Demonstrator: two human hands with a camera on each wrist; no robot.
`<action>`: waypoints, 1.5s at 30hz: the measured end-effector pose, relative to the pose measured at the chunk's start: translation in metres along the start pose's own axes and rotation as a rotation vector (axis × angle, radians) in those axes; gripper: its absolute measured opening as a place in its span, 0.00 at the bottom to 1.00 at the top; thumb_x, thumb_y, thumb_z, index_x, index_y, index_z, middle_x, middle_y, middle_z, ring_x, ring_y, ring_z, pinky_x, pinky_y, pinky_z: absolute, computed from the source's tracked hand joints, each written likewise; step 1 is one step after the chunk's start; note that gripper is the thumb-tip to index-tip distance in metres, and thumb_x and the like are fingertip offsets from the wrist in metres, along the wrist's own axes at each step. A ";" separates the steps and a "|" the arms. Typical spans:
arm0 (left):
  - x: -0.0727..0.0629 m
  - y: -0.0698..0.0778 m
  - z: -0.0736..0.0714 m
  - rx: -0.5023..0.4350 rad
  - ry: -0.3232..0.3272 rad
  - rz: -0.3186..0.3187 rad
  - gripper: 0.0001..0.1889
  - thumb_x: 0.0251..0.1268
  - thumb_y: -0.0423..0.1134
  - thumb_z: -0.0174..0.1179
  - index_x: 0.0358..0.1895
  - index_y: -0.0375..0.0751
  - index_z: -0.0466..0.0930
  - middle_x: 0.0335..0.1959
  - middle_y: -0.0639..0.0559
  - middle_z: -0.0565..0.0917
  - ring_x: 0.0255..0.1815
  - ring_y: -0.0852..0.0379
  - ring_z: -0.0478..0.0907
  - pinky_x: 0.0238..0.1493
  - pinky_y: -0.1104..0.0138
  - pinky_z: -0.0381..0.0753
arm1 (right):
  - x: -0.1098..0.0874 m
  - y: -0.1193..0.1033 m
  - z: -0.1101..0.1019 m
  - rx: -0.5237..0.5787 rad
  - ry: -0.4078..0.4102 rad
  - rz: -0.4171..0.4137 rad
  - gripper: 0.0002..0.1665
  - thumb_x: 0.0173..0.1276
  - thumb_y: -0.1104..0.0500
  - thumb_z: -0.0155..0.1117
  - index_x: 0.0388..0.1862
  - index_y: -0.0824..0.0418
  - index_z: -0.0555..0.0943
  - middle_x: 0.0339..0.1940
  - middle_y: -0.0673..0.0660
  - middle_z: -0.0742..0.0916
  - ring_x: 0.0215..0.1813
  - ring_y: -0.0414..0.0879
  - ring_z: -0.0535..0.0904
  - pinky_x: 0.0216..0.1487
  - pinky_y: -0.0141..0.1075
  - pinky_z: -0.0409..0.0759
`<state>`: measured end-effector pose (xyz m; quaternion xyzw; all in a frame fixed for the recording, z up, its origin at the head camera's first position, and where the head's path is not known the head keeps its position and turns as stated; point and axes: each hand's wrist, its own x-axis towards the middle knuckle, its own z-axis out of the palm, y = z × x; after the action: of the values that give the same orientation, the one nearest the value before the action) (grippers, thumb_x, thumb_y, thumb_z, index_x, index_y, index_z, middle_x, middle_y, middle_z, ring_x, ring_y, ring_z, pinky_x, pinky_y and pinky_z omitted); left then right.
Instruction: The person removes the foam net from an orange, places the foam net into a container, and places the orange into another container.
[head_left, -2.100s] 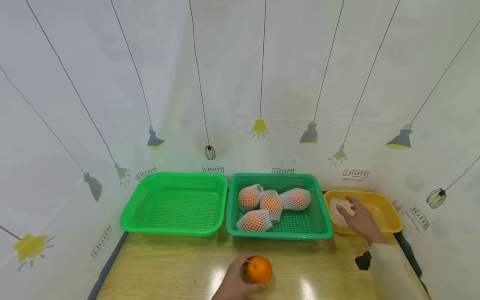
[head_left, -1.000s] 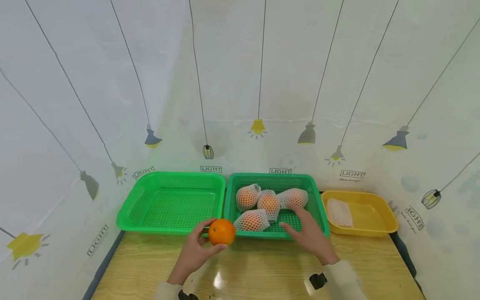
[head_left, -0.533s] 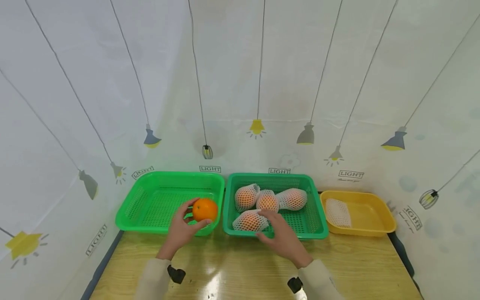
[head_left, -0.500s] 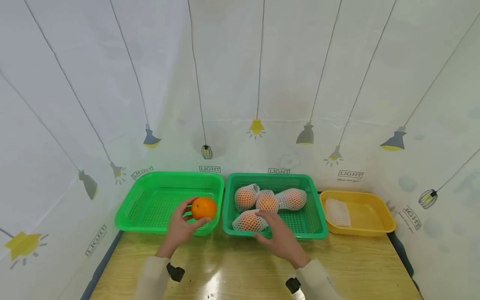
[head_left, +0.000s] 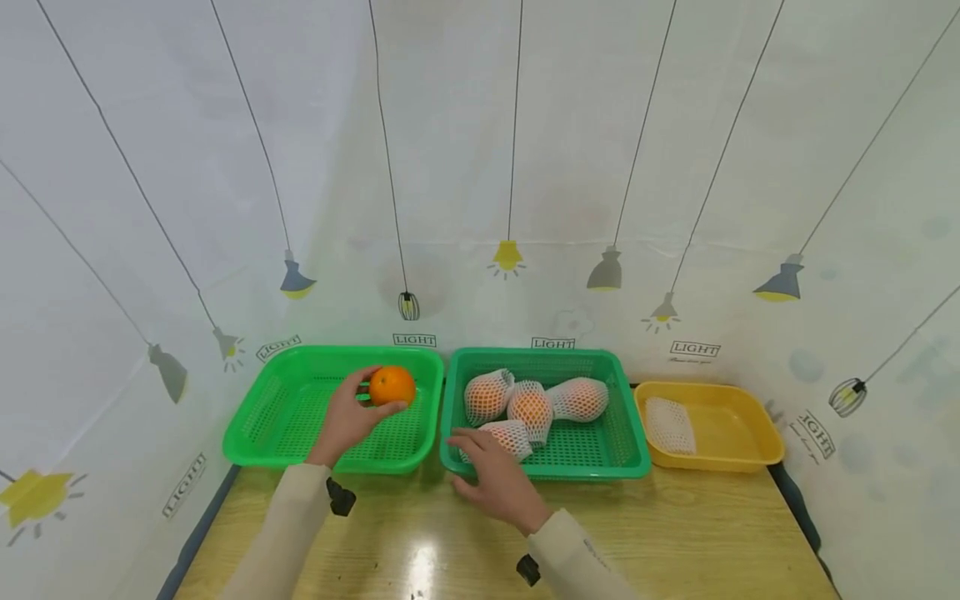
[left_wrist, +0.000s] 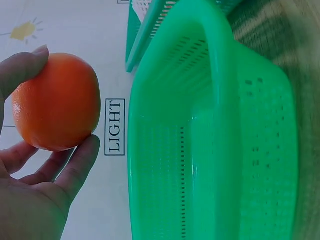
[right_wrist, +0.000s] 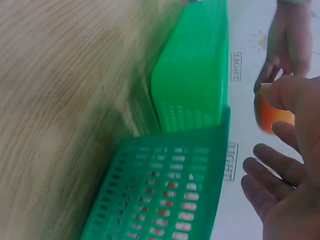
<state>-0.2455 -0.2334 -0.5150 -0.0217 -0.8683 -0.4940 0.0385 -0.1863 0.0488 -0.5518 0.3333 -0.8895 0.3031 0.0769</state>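
My left hand (head_left: 351, 421) grips a bare orange (head_left: 392, 387) between thumb and fingers, over the bright green basket (head_left: 240, 442). In the left wrist view the orange (left_wrist: 57, 102) is held above the level of that basket's rim. My right hand (head_left: 495, 477) reaches over the front left of the darker green basket (head_left: 600, 467), fingers apart and holding nothing. Beneath it lies an orange in a white foam net (head_left: 512, 436), partly hidden by the fingers. More netted oranges (head_left: 530, 408) sit behind it in the same basket.
A yellow tray (head_left: 738, 425) at the right holds a flat white foam net (head_left: 670, 425). All three containers stand in a row on the wooden table (head_left: 450, 550), against a wall covering (head_left: 450, 167) printed with lamps.
My left hand has lifted the orange from the table and carried it left and forward over the bright green basket. My right hand has moved left from the yellow tray, leaving the net there.
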 end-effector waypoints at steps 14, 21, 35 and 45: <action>0.047 -0.014 -0.003 0.145 -0.079 -0.034 0.45 0.58 0.51 0.76 0.76 0.38 0.65 0.67 0.37 0.74 0.63 0.38 0.75 0.53 0.50 0.83 | 0.037 -0.015 0.038 -0.171 -0.061 -0.148 0.24 0.68 0.53 0.73 0.62 0.55 0.82 0.65 0.53 0.84 0.66 0.45 0.80 0.64 0.34 0.81; 0.069 -0.017 0.002 0.211 -0.148 -0.081 0.44 0.61 0.52 0.73 0.76 0.36 0.64 0.69 0.34 0.74 0.62 0.37 0.77 0.52 0.50 0.84 | 0.044 -0.015 0.053 -0.187 -0.111 -0.134 0.19 0.69 0.56 0.72 0.58 0.53 0.85 0.58 0.48 0.88 0.62 0.41 0.82 0.63 0.30 0.80; 0.099 -0.028 0.017 0.348 -0.245 -0.137 0.44 0.58 0.51 0.73 0.74 0.34 0.65 0.61 0.35 0.80 0.53 0.42 0.80 0.49 0.53 0.82 | 0.052 -0.014 0.056 -0.238 -0.106 -0.145 0.12 0.71 0.58 0.70 0.51 0.47 0.89 0.51 0.43 0.90 0.56 0.37 0.84 0.57 0.27 0.82; 0.111 -0.034 0.027 0.443 -0.280 -0.177 0.43 0.59 0.51 0.74 0.72 0.31 0.67 0.61 0.32 0.79 0.56 0.39 0.79 0.54 0.49 0.82 | 0.057 -0.013 0.058 -0.215 -0.100 -0.146 0.12 0.73 0.59 0.68 0.50 0.47 0.90 0.49 0.43 0.91 0.54 0.38 0.85 0.56 0.29 0.83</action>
<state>-0.3596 -0.2279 -0.5483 -0.0048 -0.9506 -0.2856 -0.1214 -0.2179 -0.0240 -0.5731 0.4016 -0.8929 0.1829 0.0895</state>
